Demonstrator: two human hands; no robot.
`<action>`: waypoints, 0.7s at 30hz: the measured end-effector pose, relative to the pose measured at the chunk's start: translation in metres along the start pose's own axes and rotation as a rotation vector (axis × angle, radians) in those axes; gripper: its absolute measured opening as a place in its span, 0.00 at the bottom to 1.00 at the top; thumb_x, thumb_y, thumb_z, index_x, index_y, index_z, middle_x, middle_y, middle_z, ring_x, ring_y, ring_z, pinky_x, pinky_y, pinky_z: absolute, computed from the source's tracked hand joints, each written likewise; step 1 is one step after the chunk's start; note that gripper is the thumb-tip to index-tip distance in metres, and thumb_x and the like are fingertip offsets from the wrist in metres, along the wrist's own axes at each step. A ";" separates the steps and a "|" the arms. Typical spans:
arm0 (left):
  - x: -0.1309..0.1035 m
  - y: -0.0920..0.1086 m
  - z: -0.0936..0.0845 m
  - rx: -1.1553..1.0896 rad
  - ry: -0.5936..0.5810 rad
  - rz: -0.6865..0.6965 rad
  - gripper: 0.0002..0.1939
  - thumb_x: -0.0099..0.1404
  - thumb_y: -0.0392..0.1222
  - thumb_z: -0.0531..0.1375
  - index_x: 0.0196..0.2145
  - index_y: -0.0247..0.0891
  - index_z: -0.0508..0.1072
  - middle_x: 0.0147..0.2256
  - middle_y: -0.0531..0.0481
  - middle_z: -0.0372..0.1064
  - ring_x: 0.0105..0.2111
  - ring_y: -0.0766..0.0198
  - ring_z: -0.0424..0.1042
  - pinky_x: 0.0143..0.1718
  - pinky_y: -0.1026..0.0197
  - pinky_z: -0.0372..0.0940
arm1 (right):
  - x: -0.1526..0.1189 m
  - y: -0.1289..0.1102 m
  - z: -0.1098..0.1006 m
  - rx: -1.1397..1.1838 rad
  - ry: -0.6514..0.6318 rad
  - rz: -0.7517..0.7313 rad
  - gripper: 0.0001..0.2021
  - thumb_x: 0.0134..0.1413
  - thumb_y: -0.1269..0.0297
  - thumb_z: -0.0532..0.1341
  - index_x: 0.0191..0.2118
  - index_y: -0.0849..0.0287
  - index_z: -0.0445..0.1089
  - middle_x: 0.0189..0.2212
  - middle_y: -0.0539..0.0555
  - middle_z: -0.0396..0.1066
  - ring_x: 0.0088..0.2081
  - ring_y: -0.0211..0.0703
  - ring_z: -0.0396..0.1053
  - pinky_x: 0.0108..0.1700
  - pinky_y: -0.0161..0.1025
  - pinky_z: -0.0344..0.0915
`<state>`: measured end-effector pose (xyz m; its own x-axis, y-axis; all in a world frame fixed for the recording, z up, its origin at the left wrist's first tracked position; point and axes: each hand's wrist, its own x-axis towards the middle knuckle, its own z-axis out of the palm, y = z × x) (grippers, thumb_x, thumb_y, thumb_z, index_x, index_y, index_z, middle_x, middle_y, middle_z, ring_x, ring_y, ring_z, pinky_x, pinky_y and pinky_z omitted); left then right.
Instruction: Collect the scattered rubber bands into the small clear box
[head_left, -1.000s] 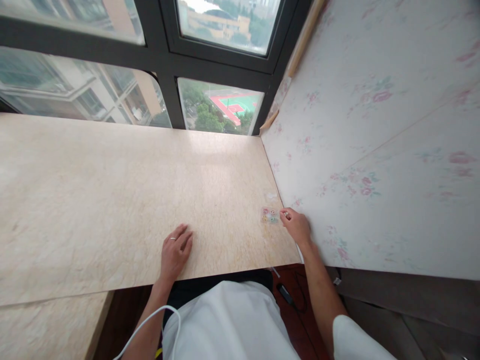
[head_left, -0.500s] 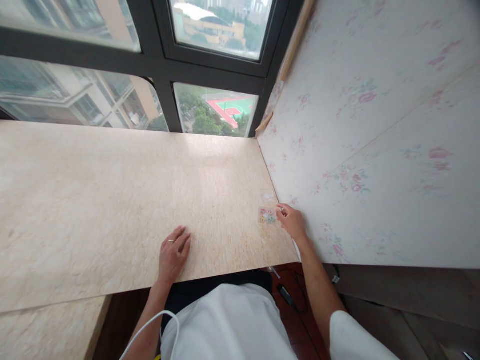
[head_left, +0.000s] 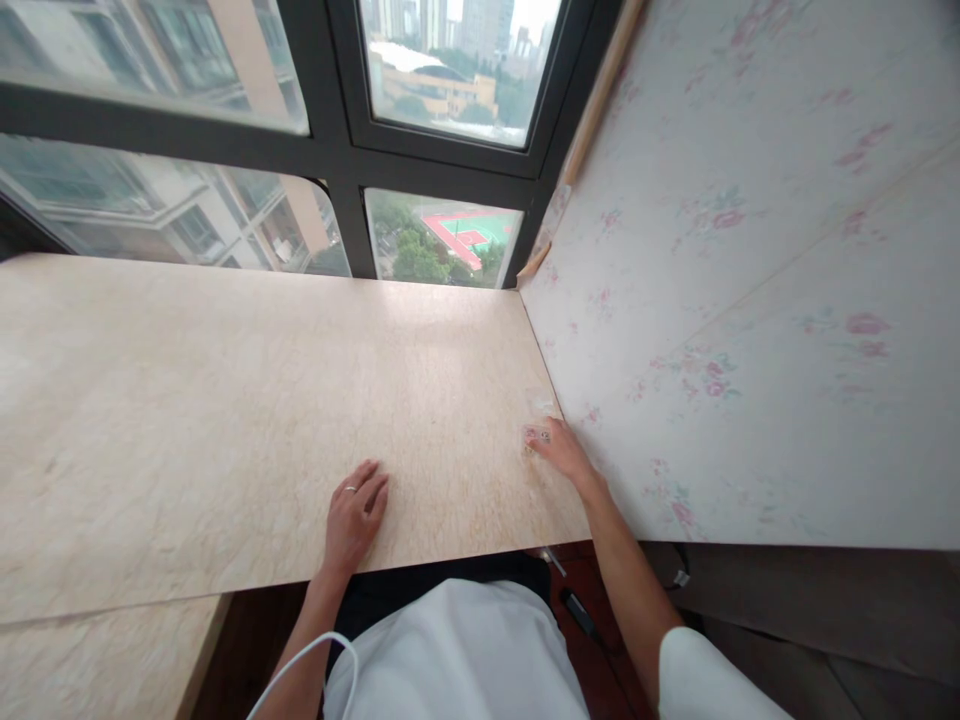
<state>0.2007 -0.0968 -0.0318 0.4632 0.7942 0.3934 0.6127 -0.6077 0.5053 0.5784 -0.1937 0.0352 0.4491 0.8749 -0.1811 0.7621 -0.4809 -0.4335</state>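
Note:
A small clear compartment box (head_left: 537, 434) with bits of pink in it lies on the table by the wall. My right hand (head_left: 561, 450) covers its near part, with the thumb at its left edge and the fingers at its right side, closed on it. What sits in the covered compartments is hidden. Just behind is its clear lid or flap (head_left: 540, 402), faint against the table. My left hand (head_left: 355, 515) rests palm down near the table's front edge, fingers stretched out, a ring on one finger. It holds nothing.
The pale marbled table (head_left: 225, 420) runs left along dark-framed windows (head_left: 330, 170). A wall with flowered paper (head_left: 720, 300) bounds its right side. A white cable (head_left: 330, 637) loops over my left forearm. Below the table, a black device with a cord (head_left: 577, 608) lies on the floor.
My right hand has moved left from beside the box onto it, and its fingers have spread across it from a pinch. The left hand has stayed in place. The view has tilted slightly upward.

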 end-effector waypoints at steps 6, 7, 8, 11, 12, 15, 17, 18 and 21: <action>0.001 0.002 -0.002 -0.008 0.005 -0.005 0.14 0.67 0.44 0.53 0.42 0.38 0.75 0.50 0.40 0.70 0.53 0.50 0.67 0.52 0.45 0.63 | -0.008 -0.018 0.023 0.102 0.061 -0.059 0.27 0.48 0.60 0.63 0.56 0.59 0.63 0.55 0.63 0.62 0.60 0.54 0.56 0.61 0.49 0.51; 0.001 0.002 -0.002 -0.007 0.003 -0.008 0.14 0.67 0.44 0.53 0.42 0.38 0.75 0.50 0.40 0.70 0.53 0.50 0.67 0.52 0.45 0.63 | -0.009 -0.021 0.025 0.114 0.052 -0.078 0.27 0.48 0.61 0.63 0.55 0.59 0.63 0.55 0.62 0.63 0.60 0.53 0.56 0.61 0.49 0.50; 0.001 0.002 -0.002 -0.006 0.003 -0.011 0.14 0.67 0.44 0.52 0.42 0.38 0.75 0.50 0.40 0.70 0.53 0.50 0.66 0.52 0.45 0.63 | -0.008 -0.023 0.026 0.109 0.042 -0.095 0.27 0.48 0.60 0.63 0.55 0.59 0.64 0.55 0.62 0.63 0.60 0.53 0.56 0.61 0.48 0.50; 0.001 0.003 -0.002 0.000 0.003 -0.018 0.14 0.67 0.45 0.52 0.42 0.39 0.75 0.51 0.40 0.69 0.53 0.50 0.66 0.52 0.45 0.63 | 0.000 -0.024 0.023 0.030 0.024 -0.105 0.26 0.49 0.59 0.63 0.54 0.62 0.64 0.54 0.64 0.64 0.59 0.51 0.57 0.61 0.45 0.51; 0.001 0.003 -0.002 0.001 0.005 -0.017 0.14 0.67 0.45 0.52 0.42 0.39 0.75 0.51 0.40 0.69 0.53 0.50 0.66 0.52 0.45 0.63 | 0.005 -0.022 0.020 0.003 0.030 -0.087 0.25 0.49 0.59 0.63 0.53 0.63 0.64 0.54 0.64 0.64 0.59 0.51 0.57 0.60 0.44 0.52; 0.001 0.002 -0.002 0.001 0.008 -0.007 0.14 0.67 0.45 0.52 0.42 0.39 0.75 0.50 0.40 0.70 0.53 0.50 0.67 0.52 0.45 0.63 | 0.027 -0.014 0.008 -0.026 0.080 0.002 0.24 0.50 0.60 0.62 0.52 0.64 0.64 0.53 0.65 0.64 0.59 0.51 0.57 0.60 0.44 0.51; 0.002 0.002 -0.001 0.005 0.011 -0.003 0.14 0.67 0.45 0.52 0.41 0.38 0.75 0.50 0.40 0.70 0.53 0.50 0.67 0.51 0.45 0.63 | 0.043 -0.009 0.002 -0.032 0.118 0.074 0.24 0.50 0.61 0.62 0.52 0.66 0.63 0.53 0.67 0.63 0.58 0.53 0.57 0.59 0.45 0.52; 0.002 0.002 -0.001 0.006 0.011 -0.003 0.14 0.67 0.45 0.52 0.41 0.38 0.75 0.50 0.40 0.70 0.53 0.50 0.67 0.51 0.45 0.63 | 0.049 -0.007 0.001 -0.029 0.134 0.109 0.24 0.49 0.61 0.63 0.51 0.67 0.63 0.53 0.68 0.62 0.58 0.55 0.58 0.58 0.47 0.53; 0.002 0.001 0.000 0.005 0.011 -0.006 0.14 0.67 0.45 0.52 0.41 0.38 0.75 0.50 0.39 0.70 0.53 0.49 0.67 0.51 0.44 0.63 | 0.062 -0.006 0.003 -0.002 0.177 0.179 0.25 0.47 0.64 0.64 0.51 0.68 0.62 0.53 0.72 0.61 0.58 0.60 0.57 0.57 0.50 0.54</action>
<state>0.2017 -0.0956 -0.0305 0.4526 0.7974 0.3991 0.6188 -0.6031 0.5034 0.6010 -0.1364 0.0240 0.6515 0.7524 -0.0968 0.6639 -0.6273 -0.4070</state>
